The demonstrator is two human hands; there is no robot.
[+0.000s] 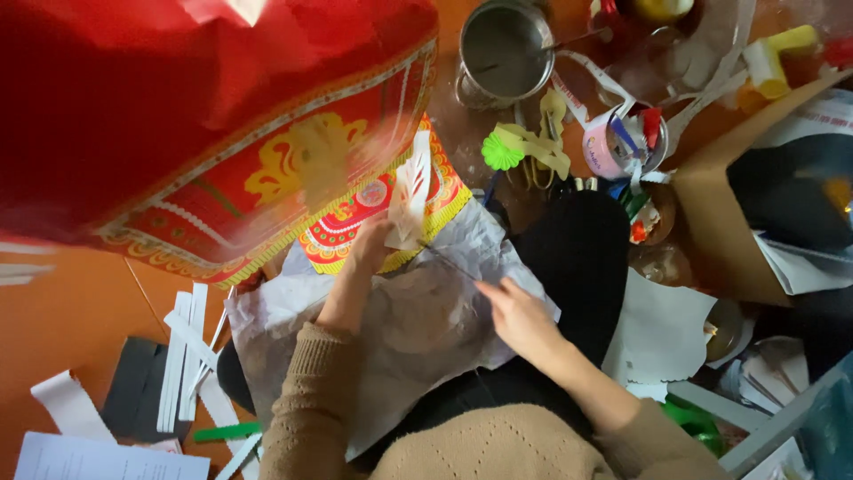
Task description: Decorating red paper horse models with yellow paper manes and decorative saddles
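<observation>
Head view shows the left hand (369,244) pinching a white paper cutout (410,191) while the right hand (515,311) grips a thin stick (449,264), likely gluing, so steady aim comes next.

Your left hand (369,247) is raised ahead of you, forearm running up from a tan knitted sleeve, wrist slightly bent, fingers pinched shut around something thin held upright above the knuckles. Your right hand (518,313) sits lower and to the right of it, well apart, forearm bare below a pushed-up sleeve, fingers curled in a pinch pointing toward the left hand.
</observation>
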